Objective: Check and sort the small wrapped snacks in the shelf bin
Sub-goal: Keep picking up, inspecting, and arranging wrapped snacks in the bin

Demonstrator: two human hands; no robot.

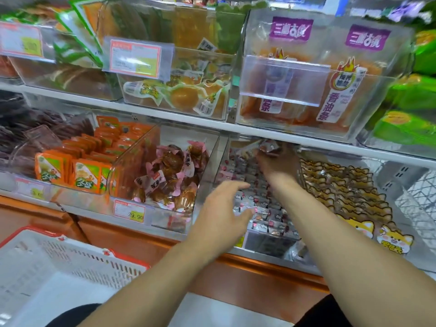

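Head view: only one camera, looking down at a shop shelf.
Bin (213,161): clear, on the lower shelf, under both hands; it holds rows of snacks (257,206) in small pink-and-white wrappers, packed upright in files.
Right hand (277,159): reaches deep to the back of the bin, just under the upper shelf edge. Fingers curl round a few wrapped pieces (269,146), lifted clear of the rows, probably so they can be looked over away from the rest.
Left hand (224,208): hovers at the bin's front, palm down, fingers spread and fairly straight, holding nothing. Fingertips (243,185) point toward the rows; whether they touch the wrappers I cannot tell. It looks placed to steady or straighten the front files.
Left of the fingers: a bin of brown snacks (169,175) in pink wrap.
Right of the fingers: a bin of dog-print packs (349,192).
Basket (59,263): white with red rim, low and well apart from the left hand, likely there to take rejects.
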